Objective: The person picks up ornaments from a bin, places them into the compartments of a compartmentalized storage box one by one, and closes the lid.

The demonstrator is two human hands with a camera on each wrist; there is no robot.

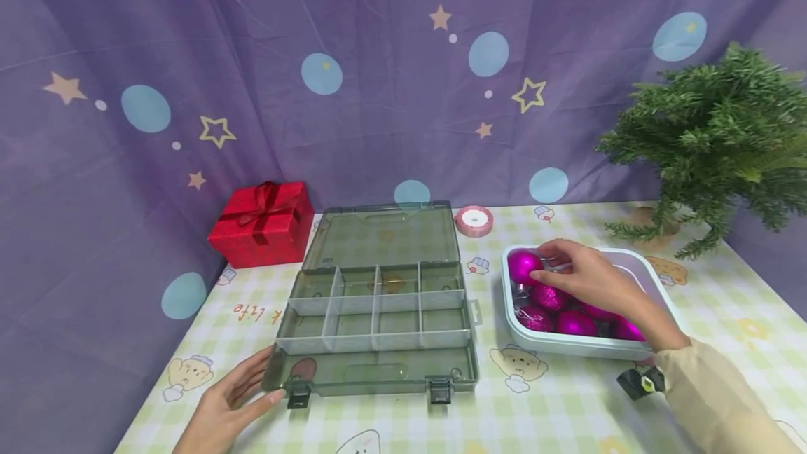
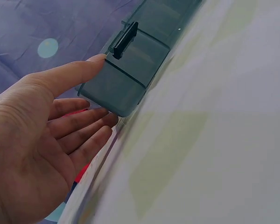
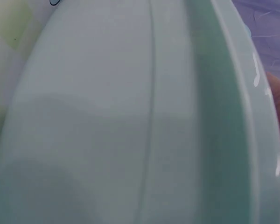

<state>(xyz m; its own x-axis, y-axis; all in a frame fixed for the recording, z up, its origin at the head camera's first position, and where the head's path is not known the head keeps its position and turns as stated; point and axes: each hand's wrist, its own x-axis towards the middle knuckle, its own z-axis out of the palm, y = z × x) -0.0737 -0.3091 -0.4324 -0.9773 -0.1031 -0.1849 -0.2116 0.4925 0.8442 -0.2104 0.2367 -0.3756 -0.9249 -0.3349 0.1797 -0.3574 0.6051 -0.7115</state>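
Note:
A translucent dark green divided box [image 1: 375, 340] lies with its lid raised at the back; its compartments hold nothing. At its front left corner, my left hand [image 1: 230, 398] touches it, thumb at the front edge and fingers along the side. The left wrist view shows this hand [image 2: 56, 140] with loosely extended fingers beside the box [image 2: 116, 84]. My right hand [image 1: 589, 279] reaches into a pale blue tub [image 1: 567, 345], thumb and fingers against a shiny purple ball [image 1: 523, 267]. Several purple balls [image 1: 576, 323] lie below. The tub wall [image 3: 107, 116] fills most of the right wrist view.
A red gift box [image 1: 261, 226] stands at the back left. A pink ribbon roll [image 1: 474, 221] lies behind the boxes, near the purple curtain. At the right back stands a small green tree [image 1: 725, 139]. A black object [image 1: 639, 382] is beside the right sleeve.

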